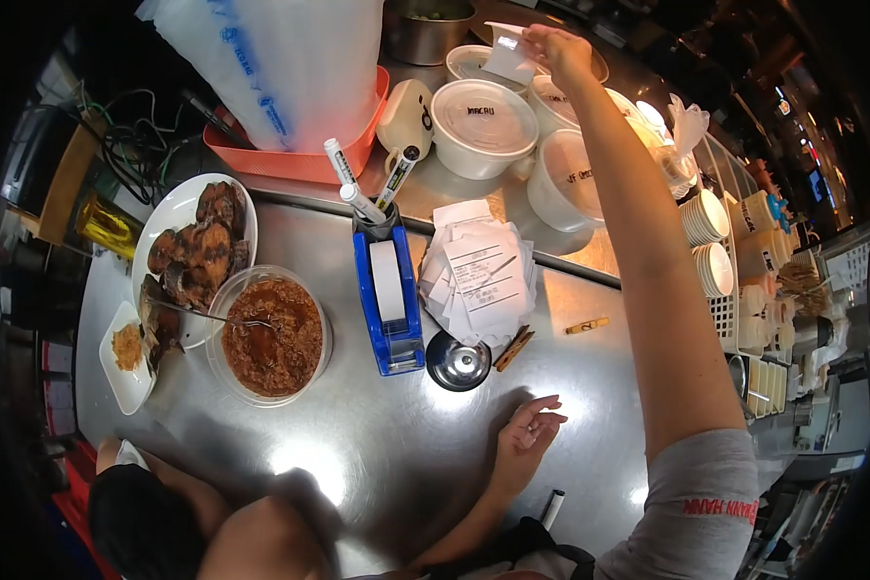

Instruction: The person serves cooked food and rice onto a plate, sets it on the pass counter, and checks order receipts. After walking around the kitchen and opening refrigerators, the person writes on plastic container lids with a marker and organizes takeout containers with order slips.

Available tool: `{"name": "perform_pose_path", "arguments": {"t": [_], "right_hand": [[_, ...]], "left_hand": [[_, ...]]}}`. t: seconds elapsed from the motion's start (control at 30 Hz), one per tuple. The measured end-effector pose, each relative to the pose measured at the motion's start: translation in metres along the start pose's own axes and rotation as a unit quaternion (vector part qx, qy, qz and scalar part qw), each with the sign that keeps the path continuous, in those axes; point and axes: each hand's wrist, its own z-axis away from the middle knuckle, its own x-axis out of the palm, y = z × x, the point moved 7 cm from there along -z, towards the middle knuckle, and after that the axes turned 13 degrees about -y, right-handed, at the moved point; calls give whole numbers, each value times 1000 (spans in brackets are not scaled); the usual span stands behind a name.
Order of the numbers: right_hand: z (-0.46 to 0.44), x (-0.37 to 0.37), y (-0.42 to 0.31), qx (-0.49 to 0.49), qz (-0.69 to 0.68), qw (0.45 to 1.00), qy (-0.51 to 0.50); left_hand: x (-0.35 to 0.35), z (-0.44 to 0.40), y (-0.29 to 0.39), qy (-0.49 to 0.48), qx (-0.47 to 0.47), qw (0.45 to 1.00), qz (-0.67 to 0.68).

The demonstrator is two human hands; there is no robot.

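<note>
My right hand is raised at the top, its fingers closed on a white paper slip above the lidded white tubs. Low in the centre, my left hand is over the steel counter with loosely bent fingers apart and nothing in it. Nearest to it are a wooden clothespin and a silver bell. A pile of printed slips lies just behind the bell. Left of the pile stands a blue tape dispenser with markers in its top.
A tub of reddish-brown sauce and a plate of dark browned pieces are at left. Behind stands a red basket with a white plastic bag. Another clothespin lies right; stacked cups stand beyond my right arm.
</note>
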Motion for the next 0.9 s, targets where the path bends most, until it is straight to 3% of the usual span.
{"name": "perform_pose_path", "arguments": {"t": [0.03, 0.1, 0.17, 0.23, 0.3, 0.33, 0.37, 0.4, 0.43, 0.7, 0.73, 0.8, 0.9], "right_hand": [[-14, -9, -5, 0, 0, 1000, 0], [-43, -30, -30, -192, 29, 981, -30], [-35, 1, -86, -265, -173, 947, -53], [17, 35, -131, -309, -153, 938, 6], [-24, 10, -85, -239, -101, 962, -79], [-17, 4, -52, -142, 22, 990, 15], [3, 8, -27, -40, 139, 983, 111], [25, 22, 9, 53, -98, 987, 120], [22, 17, 36, 97, -82, 986, 107], [14, 11, 47, 179, -3, 983, 41], [12, 7, 48, 178, -5, 983, 41], [1, 6, 50, 152, 0, 986, -70], [-35, -29, 47, 104, -9, 993, -59]], "left_hand": [[0, 0, 0, 0, 0, 1000, 0], [-1, 1, 1, 3, 3, 1000, 10], [-1, 1, 5, 8, -4, 1000, 17], [-2, 1, 3, 8, -7, 1000, 26], [-3, 0, -3, 17, -7, 1000, 21], [0, 0, -4, 11, -7, 1000, 21], [-1, 0, -4, 14, -8, 1000, 18], [-4, 1, -2, 20, -8, 1000, 13], [-5, 1, 1, 21, -7, 1000, 9], [-3, 1, 2, 17, -8, 1000, 24], [-4, 0, 3, 18, -8, 1000, 23], [-4, 1, 4, 20, 1, 999, 28], [-4, 1, 4, 19, 6, 999, 26]]}}
